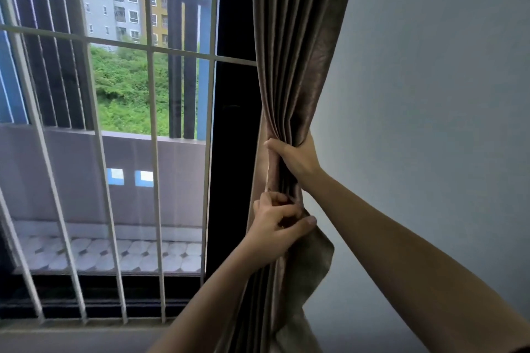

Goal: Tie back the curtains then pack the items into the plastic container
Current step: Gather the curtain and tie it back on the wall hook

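Left hand (275, 223) pinching folds of the curtain (298, 51), right hand (295, 157) clenched around its gathered bunch above.

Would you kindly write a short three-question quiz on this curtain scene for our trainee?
1. True or false: the right hand grips the curtain above the left hand.
2. How many hands hold the curtain? A none, B one, C two.
3. Fill in: the bars stand to the ___ of the curtain.
Key: 1 true; 2 C; 3 left.
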`<state>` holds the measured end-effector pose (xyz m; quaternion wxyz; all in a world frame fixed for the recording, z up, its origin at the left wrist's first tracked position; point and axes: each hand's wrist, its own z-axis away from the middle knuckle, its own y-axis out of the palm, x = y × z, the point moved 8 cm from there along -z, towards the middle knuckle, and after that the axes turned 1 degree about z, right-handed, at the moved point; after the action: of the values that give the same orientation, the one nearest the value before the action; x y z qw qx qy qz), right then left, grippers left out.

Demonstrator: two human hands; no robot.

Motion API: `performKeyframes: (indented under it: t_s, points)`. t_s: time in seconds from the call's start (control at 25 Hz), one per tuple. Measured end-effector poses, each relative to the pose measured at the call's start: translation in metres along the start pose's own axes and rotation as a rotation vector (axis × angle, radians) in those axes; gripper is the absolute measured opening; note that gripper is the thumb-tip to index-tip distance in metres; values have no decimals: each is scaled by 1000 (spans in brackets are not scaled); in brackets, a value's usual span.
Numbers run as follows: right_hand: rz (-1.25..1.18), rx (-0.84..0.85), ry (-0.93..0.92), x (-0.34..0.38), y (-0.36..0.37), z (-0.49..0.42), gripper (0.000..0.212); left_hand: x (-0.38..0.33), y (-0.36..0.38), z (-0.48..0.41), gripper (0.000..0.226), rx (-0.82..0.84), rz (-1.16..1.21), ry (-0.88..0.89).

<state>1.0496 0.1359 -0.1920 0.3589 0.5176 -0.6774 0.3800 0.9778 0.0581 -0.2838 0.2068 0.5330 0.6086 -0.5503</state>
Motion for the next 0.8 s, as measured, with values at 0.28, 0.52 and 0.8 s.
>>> performKeyframes:
  t_s: [0.28, 0.52, 0.8]
  points:
    - [-53, 105, 94, -8, 1, -3, 58, -4, 2, -24, 14, -283, -237, 321]
    - [-28, 162, 123, -7, -6, -1, 48, 4, -15, -25, 42, -682, -131, 272]
    - [-24, 157, 115, -10, -11, 1, 51, 0, 7, -18, 18, -476, -413, 576]
